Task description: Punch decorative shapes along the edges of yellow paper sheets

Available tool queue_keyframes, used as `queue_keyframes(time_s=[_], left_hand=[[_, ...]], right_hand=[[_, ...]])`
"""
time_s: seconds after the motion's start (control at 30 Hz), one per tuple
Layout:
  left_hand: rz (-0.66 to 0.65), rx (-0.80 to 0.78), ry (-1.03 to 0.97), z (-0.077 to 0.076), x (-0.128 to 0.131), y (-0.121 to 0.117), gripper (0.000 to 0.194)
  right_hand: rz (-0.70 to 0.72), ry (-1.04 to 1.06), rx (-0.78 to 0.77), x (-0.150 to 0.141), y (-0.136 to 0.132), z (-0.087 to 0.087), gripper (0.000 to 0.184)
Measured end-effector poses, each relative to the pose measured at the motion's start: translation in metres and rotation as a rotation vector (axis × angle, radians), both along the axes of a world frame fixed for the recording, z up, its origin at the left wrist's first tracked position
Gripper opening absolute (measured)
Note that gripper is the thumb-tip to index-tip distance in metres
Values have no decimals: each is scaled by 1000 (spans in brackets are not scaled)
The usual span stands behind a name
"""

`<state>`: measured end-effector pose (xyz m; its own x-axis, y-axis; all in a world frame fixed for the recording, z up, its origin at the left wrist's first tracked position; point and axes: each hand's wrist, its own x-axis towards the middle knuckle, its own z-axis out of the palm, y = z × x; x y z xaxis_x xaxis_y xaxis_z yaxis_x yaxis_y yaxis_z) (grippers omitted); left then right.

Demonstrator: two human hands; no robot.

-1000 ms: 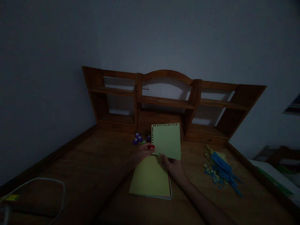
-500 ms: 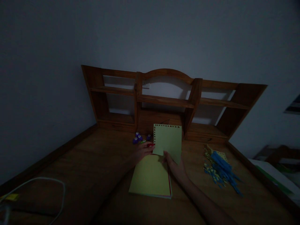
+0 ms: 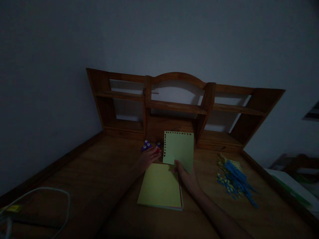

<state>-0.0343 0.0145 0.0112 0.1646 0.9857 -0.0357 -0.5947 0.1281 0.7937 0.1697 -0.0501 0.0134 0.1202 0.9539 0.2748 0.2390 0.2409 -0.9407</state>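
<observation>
My left hand (image 3: 149, 157) is closed around a small red craft punch (image 3: 158, 150), just left of the pale yellow-green paper sheet (image 3: 179, 146) and apart from it. Small shaped holes run along the sheet's top and left edges. My right hand (image 3: 185, 174) pinches that sheet by its lower part, thumb in front, keeping it raised. Below it lies a stack of coloured paper (image 3: 160, 187) with a yellow sheet on top. Several purple punches (image 3: 146, 147) stand behind my left hand.
A wooden shelf unit (image 3: 174, 107) stands at the back of the desk (image 3: 109, 166). On the right lie blue strips (image 3: 236, 174) with small paper bits and a punched yellow piece. A white cable (image 3: 50, 189) loops at the lower left.
My left hand has drawn the red punch leftward, off the sheet's left edge, and now covers the green punch. My right hand and the sheet have barely moved.
</observation>
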Motion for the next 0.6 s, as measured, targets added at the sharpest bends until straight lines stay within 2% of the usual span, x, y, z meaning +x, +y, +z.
queue_keyframes(time_s=[0.27, 0.37, 0.6], left_hand=[[-4, -68, -60, -9, -5, 11, 8], [31, -90, -110, -12, -8, 15, 8], [29, -92, -34, -8, -10, 13, 26]], right_hand=[[-1, 2, -14, 0, -2, 2, 42], [-4, -13, -14, 0, -2, 4, 42], [59, 20, -16, 1, 2, 0, 38]])
